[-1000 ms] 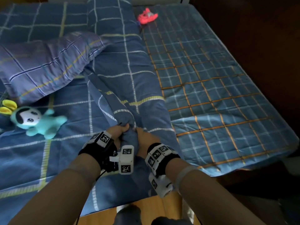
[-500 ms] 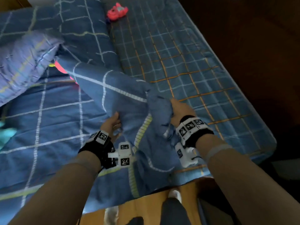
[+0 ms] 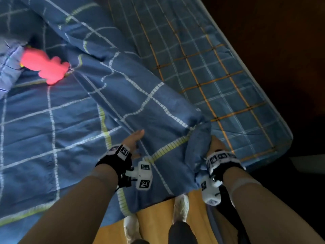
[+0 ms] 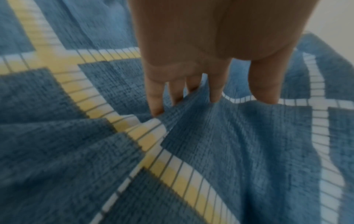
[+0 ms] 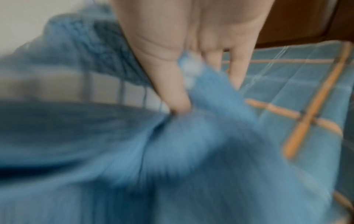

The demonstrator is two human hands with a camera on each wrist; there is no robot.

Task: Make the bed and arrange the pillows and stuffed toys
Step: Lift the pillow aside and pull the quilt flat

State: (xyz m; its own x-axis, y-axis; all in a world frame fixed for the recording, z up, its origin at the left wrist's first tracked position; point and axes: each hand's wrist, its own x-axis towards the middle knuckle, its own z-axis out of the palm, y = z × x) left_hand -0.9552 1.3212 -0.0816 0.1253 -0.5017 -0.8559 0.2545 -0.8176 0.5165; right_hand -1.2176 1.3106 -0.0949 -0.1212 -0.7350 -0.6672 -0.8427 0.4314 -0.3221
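A dark blue quilt (image 3: 140,95) with white and yellow grid lines covers the left part of the bed. My right hand (image 3: 215,143) grips a bunched corner of it near the foot edge, over the light blue plaid sheet (image 3: 219,67). In the right wrist view the thumb and fingers of that hand (image 5: 201,98) pinch the blurred quilt (image 5: 172,151). My left hand (image 3: 134,140) lies on the quilt with straight fingers. Its fingertips (image 4: 157,109) press into a fold of the quilt (image 4: 229,151). A red stuffed toy (image 3: 44,67) lies beside a striped pillow (image 3: 8,67) at the far left.
The sheet's right side lies uncovered up to the bed's right edge (image 3: 281,111), with dark room beyond it. I stand at the foot of the bed on a wooden floor (image 3: 158,217), my feet (image 3: 181,206) under the quilt's hanging edge.
My right hand has pulled the quilt corner to the right over the plaid sheet. My left hand let go of the bunched fabric and now lies flat. The red toy has come into view.
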